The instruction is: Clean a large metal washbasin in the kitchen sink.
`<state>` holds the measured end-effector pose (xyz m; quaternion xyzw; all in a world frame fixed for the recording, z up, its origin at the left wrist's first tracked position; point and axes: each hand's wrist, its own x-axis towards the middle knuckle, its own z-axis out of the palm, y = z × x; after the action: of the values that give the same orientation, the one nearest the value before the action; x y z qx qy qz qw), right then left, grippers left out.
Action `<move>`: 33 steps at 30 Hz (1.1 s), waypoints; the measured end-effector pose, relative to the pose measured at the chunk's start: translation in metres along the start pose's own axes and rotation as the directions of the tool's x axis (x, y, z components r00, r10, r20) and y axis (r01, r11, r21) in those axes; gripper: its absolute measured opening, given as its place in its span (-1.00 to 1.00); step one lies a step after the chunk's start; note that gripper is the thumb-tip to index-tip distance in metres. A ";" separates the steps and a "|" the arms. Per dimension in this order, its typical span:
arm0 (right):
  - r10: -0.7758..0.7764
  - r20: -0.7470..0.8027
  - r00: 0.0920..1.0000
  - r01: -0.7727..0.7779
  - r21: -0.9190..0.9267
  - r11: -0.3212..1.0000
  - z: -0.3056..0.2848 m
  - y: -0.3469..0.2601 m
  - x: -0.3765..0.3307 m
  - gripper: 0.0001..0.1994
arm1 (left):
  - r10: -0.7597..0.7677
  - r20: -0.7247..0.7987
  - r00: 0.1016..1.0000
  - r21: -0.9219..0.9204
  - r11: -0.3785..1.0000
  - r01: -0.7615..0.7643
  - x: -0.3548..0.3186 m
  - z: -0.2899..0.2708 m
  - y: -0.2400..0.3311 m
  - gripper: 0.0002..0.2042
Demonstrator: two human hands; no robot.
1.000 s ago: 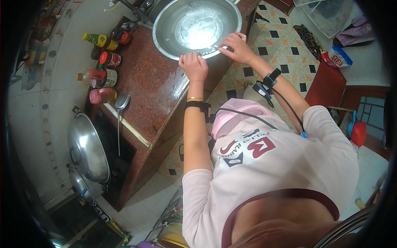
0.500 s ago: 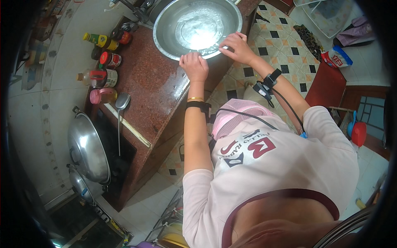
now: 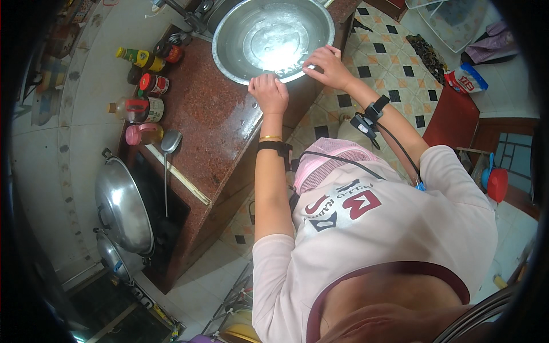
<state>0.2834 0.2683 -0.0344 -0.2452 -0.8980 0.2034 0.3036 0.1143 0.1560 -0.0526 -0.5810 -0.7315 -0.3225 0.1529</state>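
Observation:
A wide, round metal basin [image 3: 237,73] rests at the far end of the brown countertop, its upper edge cut off by the view. Water in it glitters under a bright reflection. Over its near rim, my left hand [image 3: 269,92] is closed, with the fingers curled onto the edge. My right hand [image 3: 327,67] grips the same rim farther right, thumb and fingers bent around it. The fingertips of both hands are partly hidden. Straps with small devices circle both forearms, and a gold bracelet is on the left wrist.
Several bottles and jars, among them a yellow-labelled bottle [image 3: 140,58], line the wall at left. A long-handled spatula [image 3: 166,171] lies by a black cooktop bearing a lidded wok [image 3: 123,203]. The basin partly covers the sink [image 3: 220,14]. Tiled floor [image 3: 377,68] stretches right of the counter.
The whole picture shifts very slightly. Both hands stay on the basin rim, and the water's ripples and glints look a little different.

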 end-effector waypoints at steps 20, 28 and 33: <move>-0.014 -0.010 1.000 0.014 -0.008 1.000 0.002 0.002 -0.001 -0.76 | 0.010 0.009 1.000 0.037 0.999 -0.010 0.000 -0.001 0.000 -0.84; -0.018 -0.006 1.000 0.018 -0.006 1.000 0.001 0.002 -0.001 -0.78 | 0.006 0.000 1.000 0.026 1.000 -0.006 0.000 0.000 0.000 -0.85; -0.022 -0.011 1.000 0.022 -0.008 1.000 0.002 0.002 -0.001 -0.78 | 0.004 0.014 1.000 0.042 0.999 -0.005 -0.001 0.000 -0.001 -0.84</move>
<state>0.2835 0.2692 -0.0371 -0.2375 -0.8997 0.1951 0.3099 0.1140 0.1554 -0.0534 -0.5814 -0.7380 -0.3025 0.1608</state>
